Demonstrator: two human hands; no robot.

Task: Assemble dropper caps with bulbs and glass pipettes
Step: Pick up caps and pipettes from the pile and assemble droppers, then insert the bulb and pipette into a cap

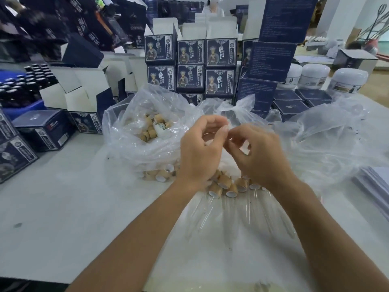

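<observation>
Plainly, the parts were light and small, and the glass pipettes (237,216), lying as a row of thin clear tubes on the plastic sheet at lower centre of the frame, looked the fragile element: hard to see against the sheet, probably slick, and best taken near the collar end rather than the tip. The dropper caps (226,185), short tan collars with white rims, sat in a loose cluster just above the tubes, directly below the hands; more filled the clear bag (130,131) at centre left. They looked rigid and easy to pinch by the sides.

At centre frame the left hand (200,152) was curled, thumb and forefinger drawn close, and the right hand (259,154) was curled likewise, its fingertips meeting the left's. Something small and pale seemed to sit between them, possibly a soft bulb, but blur hid it, so I could not tell what either hand held.

Dark blue boxes (190,64) were stacked across the upper middle, and white jars (348,80) stood at upper right.
</observation>
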